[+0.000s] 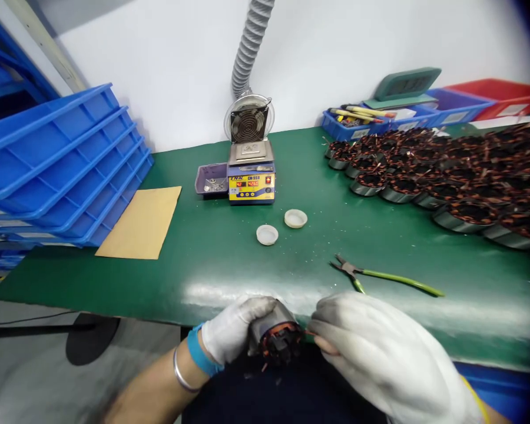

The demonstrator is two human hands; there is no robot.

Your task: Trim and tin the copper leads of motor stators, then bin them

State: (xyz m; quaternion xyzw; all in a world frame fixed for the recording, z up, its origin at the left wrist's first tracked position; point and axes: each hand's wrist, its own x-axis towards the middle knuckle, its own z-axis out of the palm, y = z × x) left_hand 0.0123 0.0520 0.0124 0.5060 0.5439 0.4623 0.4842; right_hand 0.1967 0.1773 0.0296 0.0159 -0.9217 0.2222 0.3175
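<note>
My left hand (236,330), in a white glove, is wrapped round a motor stator (274,330) with a steel outer ring and copper windings. The stator is tilted, with its wound end towards me, just off the front edge of the bench. Close at its right side, my right hand (362,341), also gloved, has its fingers pinched together. A thin reddish wire (308,333) of the stator reaches these fingertips, though the glove hides most of it. Beyond the right hand lie cutting pliers (393,280) with green handles, their jaws apart.
On the green bench (212,253) stand two small white dishes (267,235) and a solder pot (251,182) with a purple tray (211,181). Many stators (406,187) fill the right side. Stacked blue crates (70,159) and brown card (141,221) are at left; blue bins (357,123) at back.
</note>
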